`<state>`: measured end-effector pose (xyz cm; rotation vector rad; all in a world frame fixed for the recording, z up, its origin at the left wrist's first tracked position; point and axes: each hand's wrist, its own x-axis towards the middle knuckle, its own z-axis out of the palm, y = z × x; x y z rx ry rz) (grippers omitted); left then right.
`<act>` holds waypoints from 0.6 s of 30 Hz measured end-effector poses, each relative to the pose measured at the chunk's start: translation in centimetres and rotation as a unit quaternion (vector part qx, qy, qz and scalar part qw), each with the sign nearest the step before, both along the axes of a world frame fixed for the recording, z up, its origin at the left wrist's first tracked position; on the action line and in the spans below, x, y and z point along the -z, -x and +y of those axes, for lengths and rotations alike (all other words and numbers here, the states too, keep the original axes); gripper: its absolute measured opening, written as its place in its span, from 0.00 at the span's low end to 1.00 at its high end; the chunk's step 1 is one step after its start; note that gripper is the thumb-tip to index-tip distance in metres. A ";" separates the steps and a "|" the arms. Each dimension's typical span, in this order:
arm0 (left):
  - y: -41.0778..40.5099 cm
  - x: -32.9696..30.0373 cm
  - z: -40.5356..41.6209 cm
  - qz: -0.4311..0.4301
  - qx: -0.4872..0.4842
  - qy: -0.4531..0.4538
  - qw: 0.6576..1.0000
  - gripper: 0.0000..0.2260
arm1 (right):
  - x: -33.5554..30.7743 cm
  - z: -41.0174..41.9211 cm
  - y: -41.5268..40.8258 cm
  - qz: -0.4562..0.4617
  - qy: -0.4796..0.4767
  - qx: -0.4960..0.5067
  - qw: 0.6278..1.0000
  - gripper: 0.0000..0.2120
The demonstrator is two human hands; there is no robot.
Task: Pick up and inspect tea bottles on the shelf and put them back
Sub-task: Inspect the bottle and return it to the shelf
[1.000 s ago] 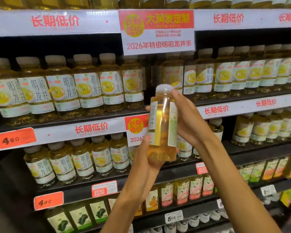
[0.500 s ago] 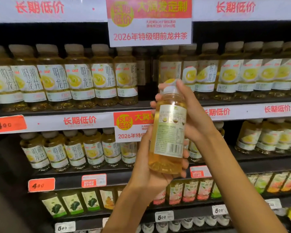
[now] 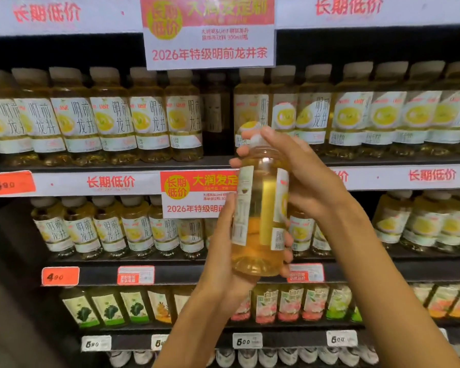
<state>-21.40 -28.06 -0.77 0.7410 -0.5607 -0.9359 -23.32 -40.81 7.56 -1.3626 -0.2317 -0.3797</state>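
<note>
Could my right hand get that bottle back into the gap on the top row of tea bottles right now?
Probably yes. The gap sits open just up and left of the held bottle, nothing in front of it. Your right hand grips the bottle's top; the left hand must let go first.

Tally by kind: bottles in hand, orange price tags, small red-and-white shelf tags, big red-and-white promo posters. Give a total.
Clear plastic bottle of yellow tea, gripped by left hand and right hand: 1
Orange rectangular price tags: 2
Small red-and-white shelf tags: 2
Large red-and-white paper promo posters: 2
Total: 7
</note>
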 end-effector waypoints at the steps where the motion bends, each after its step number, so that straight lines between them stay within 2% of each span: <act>1: 0.0 -0.1 0.0 0.035 0.052 0.021 0.998 0.31 | 0.0 0.1 -0.1 -0.004 -0.045 -0.042 0.998 0.11; 3: 0.0 0.1 0.0 0.060 0.112 0.045 0.991 0.29 | 0.0 0.6 -0.4 -0.022 -0.114 -0.095 0.989 0.11; 5: -0.2 0.2 0.1 0.024 0.111 0.022 0.993 0.30 | 0.0 0.9 -0.5 -0.041 -0.134 -0.111 0.984 0.06; 7: -0.9 0.5 0.7 -0.077 -0.006 -0.054 0.996 0.30 | -0.1 0.9 -0.3 -0.046 -0.085 -0.070 0.993 0.05; 9: -1.4 0.3 1.4 -0.177 -0.130 -0.083 0.972 0.25 | -0.3 1.0 0.0 -0.048 0.011 0.029 0.998 0.07; 11: -1.3 -0.4 1.9 -0.238 -0.149 -0.083 0.956 0.24 | -0.5 1.4 0.0 -0.056 0.074 0.114 0.989 0.08; 13: -0.9 -0.7 2.1 -0.261 -0.154 -0.101 0.948 0.24 | -0.7 1.8 -0.1 -0.040 0.074 0.131 0.988 0.09; 15: -0.4 -1.0 2.4 -0.232 -0.127 -0.100 0.959 0.25 | -0.8 1.8 -0.4 -0.006 0.053 0.092 0.994 0.11; 16: -0.3 -1.2 2.5 -0.182 -0.093 -0.077 0.976 0.27 | -0.8 1.8 -0.5 0.006 0.028 0.053 0.998 0.12; 18: 0.2 -1.7 2.8 -0.027 0.013 -0.016 0.999 0.31 | -0.4 2.0 -0.6 0.023 -0.059 -0.022 0.998 0.14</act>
